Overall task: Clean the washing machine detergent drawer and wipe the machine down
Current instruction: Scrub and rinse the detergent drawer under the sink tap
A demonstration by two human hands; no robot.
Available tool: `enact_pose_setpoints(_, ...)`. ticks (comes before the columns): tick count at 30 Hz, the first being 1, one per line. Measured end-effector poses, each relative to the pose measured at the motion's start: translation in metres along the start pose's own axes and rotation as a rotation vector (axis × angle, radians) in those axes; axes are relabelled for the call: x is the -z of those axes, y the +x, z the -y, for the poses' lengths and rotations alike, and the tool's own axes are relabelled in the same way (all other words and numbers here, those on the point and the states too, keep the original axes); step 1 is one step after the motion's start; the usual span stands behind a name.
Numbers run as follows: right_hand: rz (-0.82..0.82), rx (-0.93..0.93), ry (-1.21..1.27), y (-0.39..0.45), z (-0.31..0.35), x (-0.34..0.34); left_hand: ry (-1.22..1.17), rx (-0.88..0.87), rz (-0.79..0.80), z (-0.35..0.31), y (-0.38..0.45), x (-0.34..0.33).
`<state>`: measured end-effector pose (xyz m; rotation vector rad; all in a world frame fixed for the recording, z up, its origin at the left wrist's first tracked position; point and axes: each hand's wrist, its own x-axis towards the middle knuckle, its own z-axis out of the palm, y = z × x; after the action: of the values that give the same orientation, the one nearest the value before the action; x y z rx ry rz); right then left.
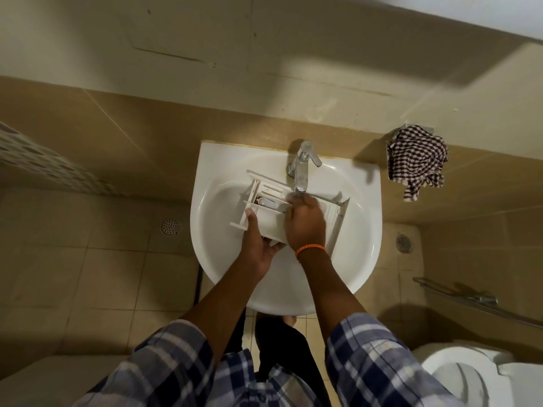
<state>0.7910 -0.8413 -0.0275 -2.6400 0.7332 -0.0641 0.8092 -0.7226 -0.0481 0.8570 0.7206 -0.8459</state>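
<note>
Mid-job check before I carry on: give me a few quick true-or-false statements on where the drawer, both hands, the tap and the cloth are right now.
1. The detergent drawer is over the basin of the sink. True.
2. The left hand grips the drawer at its near end. True.
3. The right hand is holding the checked cloth. False: the cloth hangs on the wall to the right of the sink, and the right hand is on the drawer under the tap.
4. The tap is mounted on the left rim of the sink. False: it stands at the back, near the middle.
5. The right wrist wears an orange band. True.
</note>
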Motion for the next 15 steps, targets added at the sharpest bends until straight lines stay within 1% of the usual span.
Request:
enact_pose_setpoints(2, 0.103, 0.187, 0.055, -0.002, 0.002, -0.002, -0.029, 0.003, -0.019, 0.0, 0.001, 0.006)
enact_pose_setpoints(3, 0.129, 0.213, 0.077, -0.002, -0.002, -0.001, -0.05, 0.006, -0.028, 0.0, 0.001, 0.011)
enact_pose_setpoints(4, 0.125, 0.182, 0.076, -0.001, -0.007, 0.002, -0.068, 0.007, -0.035, 0.0, 0.001, 0.015)
enact_pose_setpoints(5, 0.097, 0.11, 0.04, 0.001, -0.015, 0.003, -0.081, 0.007, -0.037, 0.001, 0.001, 0.018)
enact_pose_setpoints(7, 0.024, -0.037, -0.097, -0.001, -0.02, 0.003, -0.081, 0.013, -0.031, 0.005, -0.002, 0.018)
enact_pose_setpoints(8, -0.004, -0.057, -0.115, -0.002, -0.016, 0.0, -0.076, 0.014, -0.027, 0.008, -0.003, 0.016)
enact_pose_setpoints(9, -0.001, -0.032, -0.078, -0.003, -0.01, -0.005, -0.076, 0.018, -0.022, 0.011, -0.004, 0.015)
enact_pose_setpoints(12, 0.103, 0.213, 0.033, -0.009, 0.001, -0.014, -0.115, 0.028, -0.031, 0.018, -0.005, 0.019)
enact_pose_setpoints(13, 0.127, 0.248, 0.028, -0.009, -0.004, -0.012, -0.133, 0.031, -0.034, 0.017, -0.004, 0.022)
enact_pose_setpoints(14, 0.109, 0.218, 0.007, -0.008, -0.009, -0.009, -0.146, 0.032, -0.033, 0.016, -0.005, 0.023)
enact_pose_setpoints(15, 0.05, 0.131, -0.028, -0.006, -0.017, -0.007, -0.146, 0.03, -0.026, 0.014, -0.004, 0.023)
